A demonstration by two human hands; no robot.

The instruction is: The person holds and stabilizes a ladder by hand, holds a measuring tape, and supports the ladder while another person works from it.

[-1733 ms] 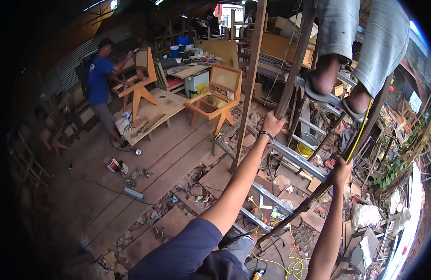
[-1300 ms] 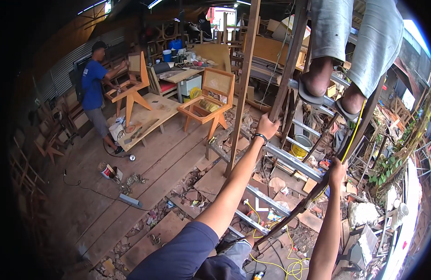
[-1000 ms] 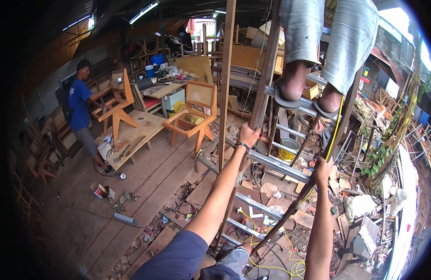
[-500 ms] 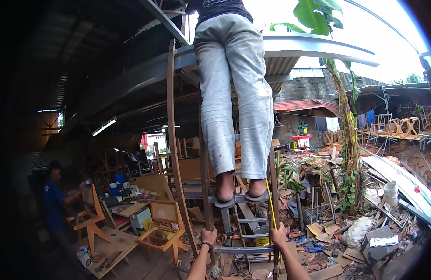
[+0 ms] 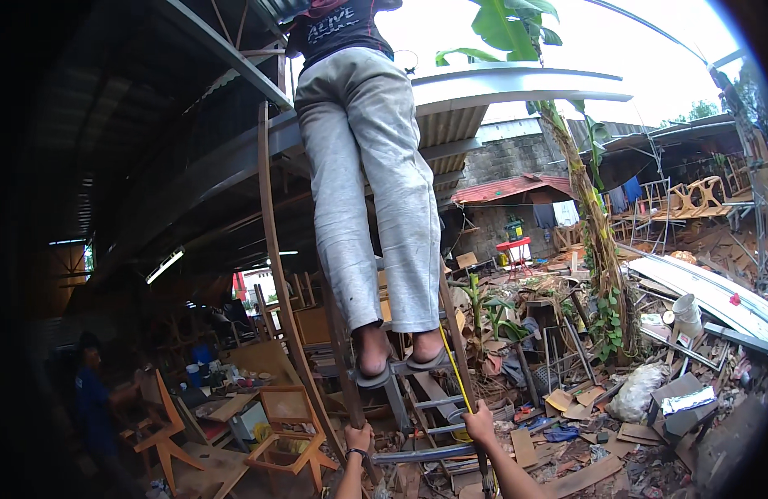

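Note:
A ladder with dark side rails and grey rungs stands in front of me. My left hand is closed round its left rail, a dark band at the wrist. Slightly higher, my right hand grips the right rail. Between my hands runs a low grey rung. A person in pale grey trousers stands above on a higher rung, in flat sandals, with arms partly out of the picture. Down the right rail hangs a thin yellow strip, its lower end near my right hand.
A wooden post leans left of the ladder. Beyond it are unfinished chair frames and a co-worker in blue. Wood scraps and rubbish litter the ground at right, with a white sack and a plant trunk. Metal beams project overhead.
The whole view has shifted and tilted, so the ladder and standing person appear further left and leaning. Both my hands keep their hold on the rails.

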